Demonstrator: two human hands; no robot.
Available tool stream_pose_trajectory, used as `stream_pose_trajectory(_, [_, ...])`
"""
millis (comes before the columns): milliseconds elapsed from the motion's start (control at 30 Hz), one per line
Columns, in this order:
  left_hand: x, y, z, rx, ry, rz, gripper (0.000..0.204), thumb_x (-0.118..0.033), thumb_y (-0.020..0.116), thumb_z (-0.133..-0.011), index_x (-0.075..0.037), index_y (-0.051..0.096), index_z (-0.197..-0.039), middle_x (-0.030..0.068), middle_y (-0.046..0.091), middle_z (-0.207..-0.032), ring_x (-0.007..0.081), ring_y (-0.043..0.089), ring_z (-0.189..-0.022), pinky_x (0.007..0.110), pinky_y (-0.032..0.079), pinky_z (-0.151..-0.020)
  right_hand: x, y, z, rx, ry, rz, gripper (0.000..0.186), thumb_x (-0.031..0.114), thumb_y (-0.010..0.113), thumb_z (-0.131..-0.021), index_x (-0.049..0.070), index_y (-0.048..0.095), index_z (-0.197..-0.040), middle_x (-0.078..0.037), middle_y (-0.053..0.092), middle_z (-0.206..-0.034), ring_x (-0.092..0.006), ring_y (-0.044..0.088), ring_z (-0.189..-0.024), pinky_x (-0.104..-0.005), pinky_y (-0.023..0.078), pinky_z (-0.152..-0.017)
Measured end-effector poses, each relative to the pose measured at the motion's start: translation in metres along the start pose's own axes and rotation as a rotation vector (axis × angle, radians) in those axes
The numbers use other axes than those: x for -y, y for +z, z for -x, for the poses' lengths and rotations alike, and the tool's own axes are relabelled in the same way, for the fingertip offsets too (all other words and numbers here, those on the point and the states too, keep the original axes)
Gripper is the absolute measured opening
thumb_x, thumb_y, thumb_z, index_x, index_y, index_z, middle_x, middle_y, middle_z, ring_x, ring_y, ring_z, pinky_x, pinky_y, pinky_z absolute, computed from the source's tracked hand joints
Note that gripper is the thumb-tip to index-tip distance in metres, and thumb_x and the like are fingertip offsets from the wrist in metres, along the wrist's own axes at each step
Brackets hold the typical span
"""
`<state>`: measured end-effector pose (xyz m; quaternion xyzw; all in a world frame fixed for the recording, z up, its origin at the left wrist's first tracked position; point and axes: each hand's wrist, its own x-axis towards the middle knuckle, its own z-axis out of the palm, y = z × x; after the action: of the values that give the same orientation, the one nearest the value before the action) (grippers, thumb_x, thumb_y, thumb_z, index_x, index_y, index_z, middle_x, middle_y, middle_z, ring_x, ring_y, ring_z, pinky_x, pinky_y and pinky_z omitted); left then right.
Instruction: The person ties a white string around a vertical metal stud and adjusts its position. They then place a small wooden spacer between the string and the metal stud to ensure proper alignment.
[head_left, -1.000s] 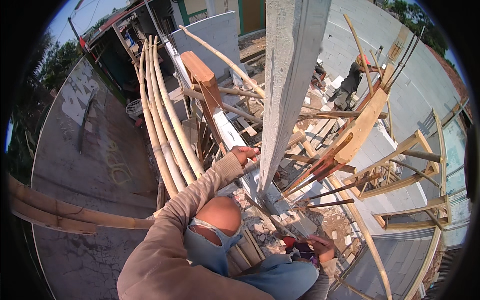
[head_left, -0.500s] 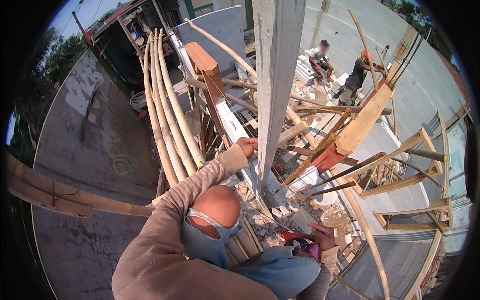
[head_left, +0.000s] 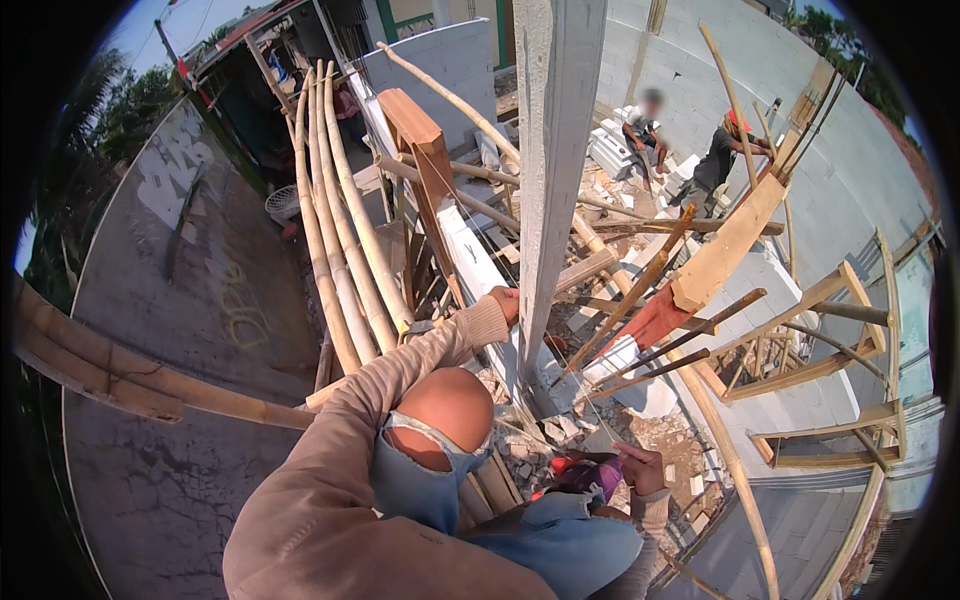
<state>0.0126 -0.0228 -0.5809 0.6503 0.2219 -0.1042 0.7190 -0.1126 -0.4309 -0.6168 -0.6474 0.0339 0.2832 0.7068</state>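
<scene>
My left hand is at the left side of an upright grey concrete post. Its fingers look curled, and their tips are partly hidden at the post's edge. A thin string runs from a wooden frame toward this hand. Lower right, beside my bent knee, my right hand is closed in a pinch on a thin string that slants up toward the post's foot. A purple and red thing lies just left of the right hand, partly covered by my torn jeans.
Long bamboo poles lie at the left, beside a grey wall. Wooden window frames and rusty-looking bars stick out at the right. Rubble covers the ground below. Two people are near the far block wall.
My left hand has shifted slightly right and down along the post. The right hand has tilted a little, and the string above it shows more clearly. The view has moved slightly.
</scene>
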Motion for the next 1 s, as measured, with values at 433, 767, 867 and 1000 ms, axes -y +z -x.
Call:
stream_pose_trajectory(433, [0.055, -0.034, -0.071, -0.112, 0.025, -0.609, 0.039, -0.033, 0.065, -0.082, 0.005, 0.068, -0.090, 0.0186, 0.064, -0.073, 0.0187, 0.062, -0.067, 0.036, 0.050, -0.062, 0.013, 0.002, 0.004, -0.041, -0.102, 0.112, 0.024, 0.003, 0.059, -0.088, -0.003, 0.068, -0.109, 0.007, 0.045, -0.054, -0.0013, 0.032, -0.043, -0.0212, 0.021, -0.041])
stream_pose_trajectory(767, [-0.016, -0.013, -0.018, -0.311, 0.066, 0.221, 0.018, -0.021, 0.057, -0.092, -0.005, 0.065, -0.092, 0.0031, 0.068, -0.070, 0.0101, 0.035, -0.037, 0.030, 0.032, -0.037, -0.009, 0.022, -0.012, -0.191, -0.042, -0.007, 0.023, 0.007, 0.060, -0.090, -0.003, 0.068, -0.110, 0.008, 0.043, -0.053, -0.0005, 0.030, -0.040, -0.0215, 0.021, -0.039])
stream_pose_trajectory(867, [-0.012, -0.035, -0.013, -0.467, 0.114, 0.363, 0.015, -0.011, 0.056, -0.088, -0.003, 0.062, -0.099, 0.0069, 0.068, -0.073, 0.0075, 0.036, -0.038, 0.028, 0.028, -0.035, -0.023, 0.026, -0.026, -0.167, -0.078, 0.028, 0.024, 0.007, 0.060, -0.090, 0.000, 0.068, -0.111, 0.009, 0.044, -0.055, 0.0005, 0.032, -0.044, -0.0201, 0.021, -0.041])
stream_pose_trajectory(1000, [0.004, -0.035, -0.025, -0.473, 0.006, 0.247, 0.018, -0.013, 0.059, -0.087, -0.003, 0.064, -0.102, 0.0065, 0.068, -0.072, 0.0084, 0.040, -0.042, 0.029, 0.032, -0.040, -0.057, -0.003, -0.050, -0.250, -0.236, 0.202, 0.023, 0.007, 0.061, -0.088, 0.001, 0.070, -0.108, 0.008, 0.053, -0.064, -0.0007, 0.041, -0.054, -0.0196, 0.029, -0.049])
